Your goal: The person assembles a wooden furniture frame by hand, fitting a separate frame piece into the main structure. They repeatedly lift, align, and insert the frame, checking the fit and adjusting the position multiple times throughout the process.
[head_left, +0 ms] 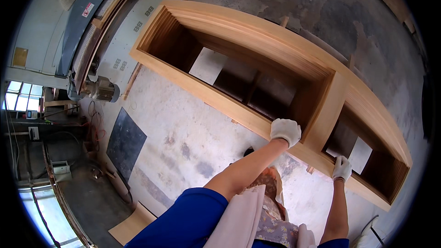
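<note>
A stack of light-brown wooden frames [220, 103] lies across the view, its edges lined up layer on layer. A wide crossbar [327, 115] divides it into a long left opening and a shorter right one. My left hand [285, 132], in a white work glove, is closed on the near rail just left of the crossbar. On the same rail, right of the crossbar, my right hand [342, 168] in a matching glove has its fingers curled over the inner edge. The fingertips of both hands are hidden. Through the openings I see dark crosspieces and pale floor.
At the left stands a large grey machine [78, 32] with a finned motor [104, 90]. A dark sheet [126, 144] lies on the worn concrete floor [174, 128]. Loose cables [94, 126] hang near the motor, and a curved tan board [133, 225] is at the lower left.
</note>
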